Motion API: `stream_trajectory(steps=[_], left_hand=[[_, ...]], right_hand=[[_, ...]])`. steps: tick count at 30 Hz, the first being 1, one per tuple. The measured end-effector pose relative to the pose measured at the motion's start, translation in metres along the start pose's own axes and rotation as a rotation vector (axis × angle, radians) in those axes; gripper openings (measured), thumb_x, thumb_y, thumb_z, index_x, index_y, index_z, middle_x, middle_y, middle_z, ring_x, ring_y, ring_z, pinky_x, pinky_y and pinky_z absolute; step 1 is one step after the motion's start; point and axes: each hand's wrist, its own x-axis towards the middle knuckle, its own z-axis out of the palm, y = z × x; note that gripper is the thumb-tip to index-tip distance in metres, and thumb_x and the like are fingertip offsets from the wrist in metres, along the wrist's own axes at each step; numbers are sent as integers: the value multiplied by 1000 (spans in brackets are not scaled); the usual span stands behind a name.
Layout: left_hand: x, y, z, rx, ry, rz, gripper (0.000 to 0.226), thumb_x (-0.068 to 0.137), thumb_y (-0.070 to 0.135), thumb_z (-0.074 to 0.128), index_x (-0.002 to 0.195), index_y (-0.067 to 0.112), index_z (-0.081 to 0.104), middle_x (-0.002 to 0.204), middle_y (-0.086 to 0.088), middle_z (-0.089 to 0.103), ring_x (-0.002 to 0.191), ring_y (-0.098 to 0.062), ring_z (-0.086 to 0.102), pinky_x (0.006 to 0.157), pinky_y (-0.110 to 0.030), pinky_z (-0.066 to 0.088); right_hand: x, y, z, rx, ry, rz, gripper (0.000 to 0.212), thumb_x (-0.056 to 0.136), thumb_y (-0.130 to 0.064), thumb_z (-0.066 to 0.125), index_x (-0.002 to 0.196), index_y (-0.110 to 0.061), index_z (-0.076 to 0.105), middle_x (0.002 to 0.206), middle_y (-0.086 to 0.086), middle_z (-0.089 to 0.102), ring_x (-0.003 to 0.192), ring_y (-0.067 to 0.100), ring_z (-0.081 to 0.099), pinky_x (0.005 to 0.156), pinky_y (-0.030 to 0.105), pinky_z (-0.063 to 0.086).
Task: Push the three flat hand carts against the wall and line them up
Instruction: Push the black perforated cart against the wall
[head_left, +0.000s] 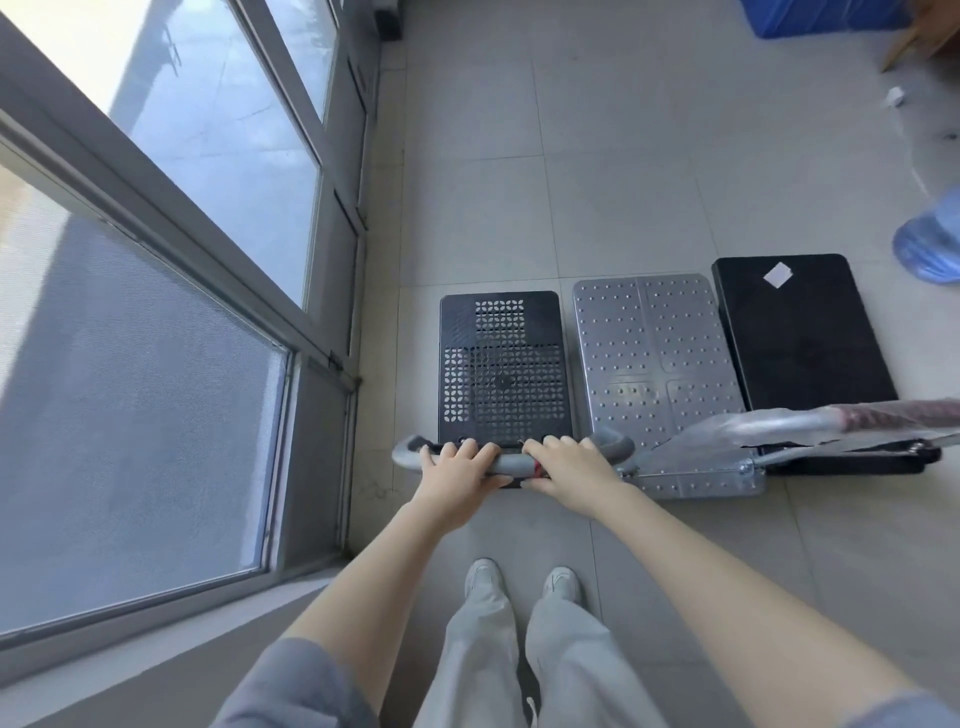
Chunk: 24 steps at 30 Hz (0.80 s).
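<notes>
Three flat hand carts stand side by side on the tiled floor. The perforated black cart (501, 364) is leftmost, nearest the window wall (332, 322). Beside it is the silver studded cart (657, 358), then the plain black cart (802, 332) with a white label. My left hand (457, 465) and my right hand (569, 465) both grip the grey handle bar (615, 444) of the perforated black cart. The silver cart's plastic-wrapped handle (810, 418) stretches to the right across the plain black cart.
A glass window wall runs along the left. A blue water jug (930, 244) lies at the right edge, a blue bin (821, 15) and wooden furniture at the top right. My feet (519, 582) stand behind the carts. Open tiled floor lies ahead.
</notes>
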Motion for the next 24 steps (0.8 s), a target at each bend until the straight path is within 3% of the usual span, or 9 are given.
stream_trajectory(steps=[6, 11, 24], left_hand=[[18, -7, -16, -5, 31, 34, 47, 95, 53, 37, 128, 20, 42, 122, -3, 51, 118, -29, 44, 102, -53, 28], [42, -18, -31, 35, 103, 99, 43, 94, 56, 37, 116, 20, 46, 112, -1, 55, 108, -27, 50, 89, -42, 35], [136, -57, -101, 28, 161, 143, 42, 92, 58, 39, 109, 21, 48, 105, 2, 55, 101, -25, 50, 83, -40, 34]], right_hand=[[21, 4, -11, 71, 32, 64, 38, 90, -42, 55, 119, -20, 45, 120, 4, 60, 115, 29, 52, 93, 44, 38], [45, 9, -25, 68, 66, 135, 41, 88, -39, 60, 121, -19, 45, 120, 2, 61, 116, 27, 52, 94, 43, 38], [139, 30, -88, 29, 166, 184, 37, 88, -34, 61, 116, -15, 46, 118, 5, 63, 114, 28, 54, 93, 41, 39]])
